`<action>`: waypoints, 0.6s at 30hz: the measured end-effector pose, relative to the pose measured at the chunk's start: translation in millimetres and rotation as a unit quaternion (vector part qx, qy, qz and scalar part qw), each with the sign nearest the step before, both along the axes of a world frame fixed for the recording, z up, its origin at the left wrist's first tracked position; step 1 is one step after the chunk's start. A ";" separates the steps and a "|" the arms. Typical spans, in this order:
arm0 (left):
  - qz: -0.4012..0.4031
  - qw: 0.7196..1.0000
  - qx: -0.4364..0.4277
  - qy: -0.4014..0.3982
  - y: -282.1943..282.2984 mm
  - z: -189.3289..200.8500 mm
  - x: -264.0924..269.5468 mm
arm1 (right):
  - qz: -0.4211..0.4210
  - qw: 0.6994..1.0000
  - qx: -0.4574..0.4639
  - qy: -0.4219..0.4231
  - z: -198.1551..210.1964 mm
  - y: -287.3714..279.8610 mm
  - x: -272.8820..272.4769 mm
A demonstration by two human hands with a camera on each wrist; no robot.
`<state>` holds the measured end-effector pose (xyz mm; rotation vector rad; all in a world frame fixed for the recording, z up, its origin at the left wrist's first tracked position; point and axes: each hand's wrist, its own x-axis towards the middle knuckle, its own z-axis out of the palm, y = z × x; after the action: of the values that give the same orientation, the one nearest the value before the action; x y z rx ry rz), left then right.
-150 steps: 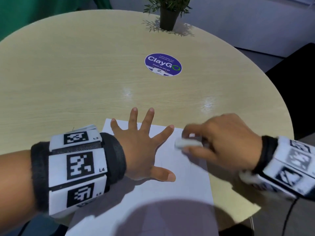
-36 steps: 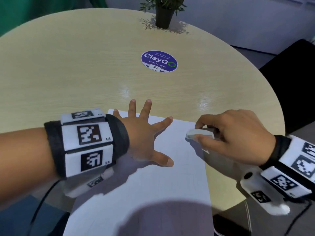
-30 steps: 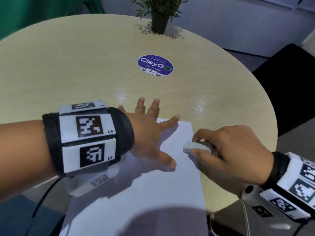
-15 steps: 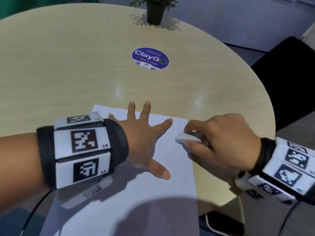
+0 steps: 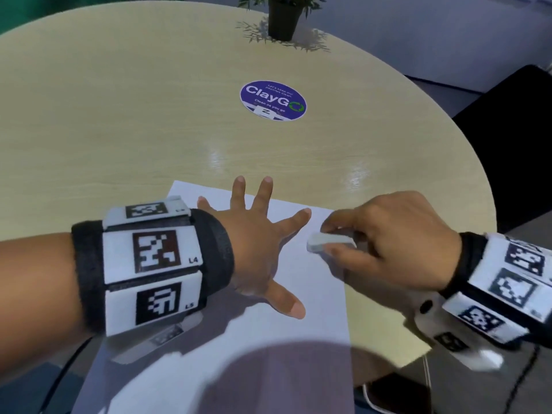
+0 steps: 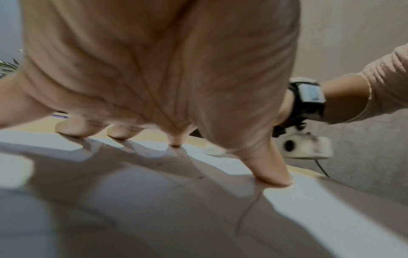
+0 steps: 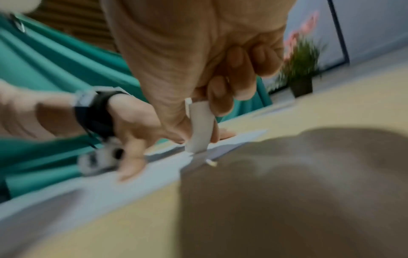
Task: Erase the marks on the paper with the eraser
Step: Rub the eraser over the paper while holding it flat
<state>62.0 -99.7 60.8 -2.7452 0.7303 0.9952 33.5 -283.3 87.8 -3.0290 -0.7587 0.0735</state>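
Observation:
A white sheet of paper [image 5: 310,297] lies at the near edge of a round wooden table [image 5: 149,115]. My left hand [image 5: 260,243] presses flat on the sheet with fingers spread; the left wrist view shows the fingertips [image 6: 273,176] on the paper [image 6: 154,209], where a faint thin line runs. My right hand [image 5: 388,246] pinches a white eraser [image 5: 328,242] between thumb and fingers near the sheet's top right corner. The right wrist view shows the eraser [image 7: 199,125] standing on end, its tip on the paper [image 7: 132,185]. I see no clear marks in the head view.
A round purple ClayGo sticker [image 5: 273,100] sits mid-table and a small potted plant [image 5: 282,16] at the far edge. A black chair [image 5: 507,138] stands to the right. Green fabric [image 7: 55,66] hangs on the left. Cables trail from both wristbands.
My right hand has slid the eraser back and forth near the sheet's top right part, now closer to my left index finger. My left hand stays pressed on the paper.

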 end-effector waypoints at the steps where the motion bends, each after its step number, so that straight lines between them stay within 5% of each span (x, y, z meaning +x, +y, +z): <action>1: 0.001 1.000 -0.001 0.001 -0.2 0.3 0.4 | -0.009 1.000 0.001 -0.030 -0.6 -1.4 3.4; 5: -0.002 1.000 0.004 0.000 0.6 0.6 0.7 | 0.050 0.996 -0.050 0.046 -3.5 2.8 -21.9; 9: 0.001 1.000 -0.003 -0.001 0.8 0.5 -0.1 | 0.001 1.000 -0.005 -0.011 1.1 -1.6 -3.7; 13: 0.005 1.000 0.001 0.006 -0.1 3.7 -0.7 | 0.060 0.995 -0.040 0.065 -1.3 0.5 -22.5; 18: 0.005 1.000 0.003 0.005 -1.2 3.5 -1.1 | 0.020 0.999 -0.025 0.014 1.9 -2.5 -13.2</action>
<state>60.9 -100.8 64.3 -2.7434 0.7155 1.0116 20.3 -285.7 89.7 -3.0524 -0.8283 0.1362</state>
